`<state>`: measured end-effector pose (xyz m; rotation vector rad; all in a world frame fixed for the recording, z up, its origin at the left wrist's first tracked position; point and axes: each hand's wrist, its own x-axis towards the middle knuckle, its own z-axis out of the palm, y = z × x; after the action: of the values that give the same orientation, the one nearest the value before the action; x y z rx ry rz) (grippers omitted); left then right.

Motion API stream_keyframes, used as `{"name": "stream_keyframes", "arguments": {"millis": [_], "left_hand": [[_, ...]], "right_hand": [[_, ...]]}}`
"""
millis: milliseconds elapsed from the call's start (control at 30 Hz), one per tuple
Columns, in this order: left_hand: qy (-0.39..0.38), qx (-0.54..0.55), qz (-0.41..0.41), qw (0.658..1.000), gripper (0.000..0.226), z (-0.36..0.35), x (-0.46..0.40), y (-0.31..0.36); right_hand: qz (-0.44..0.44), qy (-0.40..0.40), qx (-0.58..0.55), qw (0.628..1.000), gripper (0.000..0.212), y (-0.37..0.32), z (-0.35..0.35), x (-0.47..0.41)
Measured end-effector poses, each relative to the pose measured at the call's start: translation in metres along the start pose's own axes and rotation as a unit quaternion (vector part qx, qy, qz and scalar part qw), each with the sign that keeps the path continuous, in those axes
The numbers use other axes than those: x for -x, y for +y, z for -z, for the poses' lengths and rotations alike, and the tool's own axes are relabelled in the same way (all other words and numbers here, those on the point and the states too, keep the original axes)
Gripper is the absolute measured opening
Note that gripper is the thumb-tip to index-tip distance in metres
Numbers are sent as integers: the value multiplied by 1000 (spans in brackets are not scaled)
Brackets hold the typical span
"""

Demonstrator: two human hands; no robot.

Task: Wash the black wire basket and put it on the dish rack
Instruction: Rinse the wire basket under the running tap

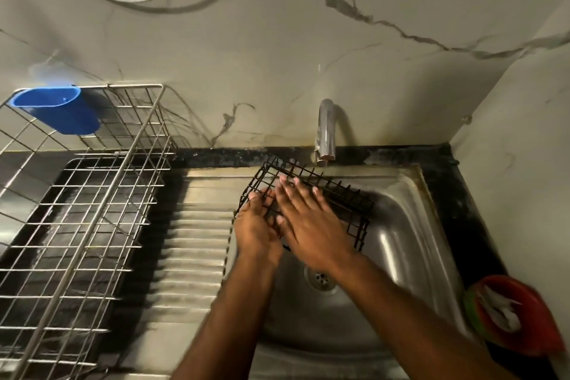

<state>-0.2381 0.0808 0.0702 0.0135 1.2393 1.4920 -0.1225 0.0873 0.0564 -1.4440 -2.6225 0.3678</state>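
Note:
The black wire basket is held tilted over the steel sink, just below the tap. My left hand grips the basket's left end, thumb hooked over the wires. My right hand lies flat across the basket's top face with fingers stretched out, pressing on the wires. The dish rack, of silver wire, stands on the counter to the left. Both hands hide much of the basket's near side.
A blue plastic cup holder hangs on the rack's far left corner. A ridged steel drainboard lies between rack and sink. A red and green dish with white bits sits at the sink's right. The drain shows beneath my arms.

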Motion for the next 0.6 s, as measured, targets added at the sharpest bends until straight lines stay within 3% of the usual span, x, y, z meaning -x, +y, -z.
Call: {"name": "stream_keyframes", "arguments": {"millis": [67,167,300,400,500,600], "left_hand": [[6,11,11,1000,32,5,-5,-1],[-1,21,9,1000,29,9,-7,-4],[-11,23,24,999,30,9,-10,-10],[-14,48,54,997,33,3,-11,-12],[-16,55,65,996,36,-2,-10,-14],[-20,53,58,997,39,-1,-12,-14]], "right_hand": [[-6,-3,9,1000,59,3,-8,25],[-103,-2,-9,995,64,36,-9,43],[-244,61,-163,954,70,73,8,48],[-277,138,-347,885,75,83,20,45],[-311,200,-491,789,95,82,26,42],[-346,162,-576,723,95,82,31,44]]}}
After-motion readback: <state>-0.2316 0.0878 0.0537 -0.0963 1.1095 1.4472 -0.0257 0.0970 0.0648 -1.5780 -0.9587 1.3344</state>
